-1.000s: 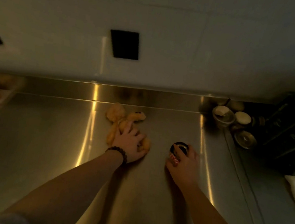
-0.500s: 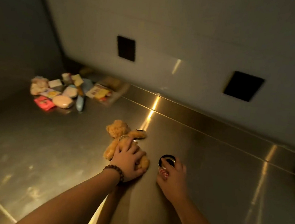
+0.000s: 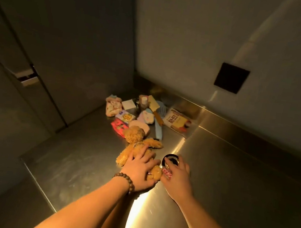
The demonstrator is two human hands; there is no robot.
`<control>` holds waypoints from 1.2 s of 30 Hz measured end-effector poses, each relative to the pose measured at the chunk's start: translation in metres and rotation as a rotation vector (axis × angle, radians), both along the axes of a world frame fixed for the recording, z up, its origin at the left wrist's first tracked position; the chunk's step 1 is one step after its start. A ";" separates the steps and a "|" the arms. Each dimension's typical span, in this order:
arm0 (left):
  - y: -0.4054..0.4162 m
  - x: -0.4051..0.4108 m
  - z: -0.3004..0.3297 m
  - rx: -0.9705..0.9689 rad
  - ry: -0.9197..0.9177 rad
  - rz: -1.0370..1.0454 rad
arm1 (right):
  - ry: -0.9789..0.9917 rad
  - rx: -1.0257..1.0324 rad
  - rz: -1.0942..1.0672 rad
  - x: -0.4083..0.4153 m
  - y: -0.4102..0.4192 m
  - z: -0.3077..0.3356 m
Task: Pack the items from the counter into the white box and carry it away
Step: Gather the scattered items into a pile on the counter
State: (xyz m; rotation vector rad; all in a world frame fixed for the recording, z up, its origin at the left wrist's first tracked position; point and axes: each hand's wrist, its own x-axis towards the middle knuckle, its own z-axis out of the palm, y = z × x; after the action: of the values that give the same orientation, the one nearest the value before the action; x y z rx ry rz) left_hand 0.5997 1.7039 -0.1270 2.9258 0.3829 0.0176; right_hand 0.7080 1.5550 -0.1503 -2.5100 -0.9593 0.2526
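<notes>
A tan teddy bear (image 3: 135, 135) lies on the steel counter (image 3: 232, 180). My left hand (image 3: 140, 169), a bead bracelet on its wrist, lies flat over the bear's body with spread fingers. To its right, my right hand (image 3: 177, 178) curls round a small black round jar (image 3: 171, 157); a red-and-white checkered bit (image 3: 166, 173) shows by its thumb. Just beyond the bear sits a pile of small items (image 3: 142, 113) in the counter's far corner, with a flat snack packet (image 3: 178, 121) at its right. No white box is in view.
A wall with a black square plate (image 3: 230, 78) runs behind the counter. A tall grey cabinet (image 3: 38, 62) stands at the left, against the counter's end. The counter's front edge (image 3: 37, 181) drops off at the lower left.
Both hands have slid the bear and the black jar leftward along the counter. The pile of items has come into view and the bear's head now reaches it.
</notes>
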 end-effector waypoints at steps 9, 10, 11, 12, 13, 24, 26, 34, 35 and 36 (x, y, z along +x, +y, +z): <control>0.032 0.005 0.005 -0.019 -0.042 0.179 | 0.068 0.009 -0.042 0.026 0.055 -0.001; 0.030 0.003 0.005 -0.011 -0.115 0.216 | 0.063 0.008 -0.076 0.026 0.053 -0.001; 0.027 0.000 0.005 -0.012 -0.188 0.269 | 0.029 0.004 -0.111 0.024 0.050 0.000; 0.026 -0.004 0.004 -0.022 -0.244 0.334 | -0.033 0.003 -0.144 0.021 0.048 0.001; 0.025 -0.008 0.002 -0.038 -0.270 0.404 | -0.098 0.006 -0.170 0.015 0.045 0.003; 0.015 0.010 -0.013 -0.116 -0.068 0.701 | -0.059 -0.096 -0.120 -0.007 0.060 0.006; 0.015 0.021 -0.011 -0.146 -0.083 0.757 | -0.019 -0.096 -0.150 0.005 0.073 0.007; 0.017 0.062 -0.006 -0.167 -0.039 0.876 | 0.069 -0.067 -0.162 0.057 0.104 0.003; 0.017 0.064 -0.006 -0.167 -0.038 0.879 | 0.074 -0.063 -0.156 0.060 0.104 0.002; 0.017 0.065 -0.006 -0.167 -0.038 0.880 | 0.076 -0.059 -0.149 0.061 0.103 0.002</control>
State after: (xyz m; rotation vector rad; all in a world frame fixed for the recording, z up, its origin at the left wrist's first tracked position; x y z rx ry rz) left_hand 0.6648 1.7210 -0.1326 2.3550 1.5244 0.1523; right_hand 0.7695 1.6585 -0.1487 -2.5909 -0.7409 0.3309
